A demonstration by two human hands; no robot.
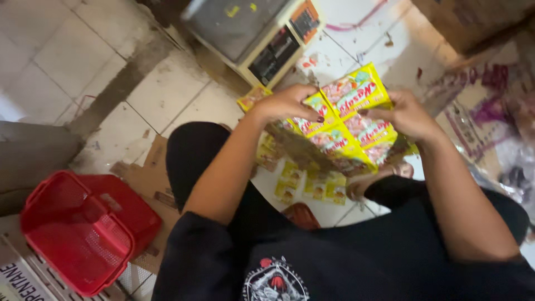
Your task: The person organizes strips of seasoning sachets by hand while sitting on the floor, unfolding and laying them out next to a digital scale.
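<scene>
Head view, looking down over a seated lap in dark clothing: left hand (290, 103) curled over the upper left edge of a sheet of joined yellow sachets (348, 120), fingers closed on it with dark-painted nails showing. Right hand (407, 114) clamped on the sheet's right edge, thumb across the front, fingers tucked behind. Sheet held up in the air between both hands, tilted, above the knees and clear of the tiled floor (83, 50). More yellow sachets (309, 187) lying loose on the tiles directly beneath the held sheet, between the legs; one more (253, 97) peeking out just beyond the left wrist. Red plastic basket (83, 228) resting on flattened cardboard (147, 178) toward the lower left corner of the floor, well apart from the hands. Boxy grey-and-cream appliance (262, 33) standing at the floor's far edge, beyond the sachets. Crumpled printed sacking (479, 117) at the right edge, near the right forearm.
</scene>
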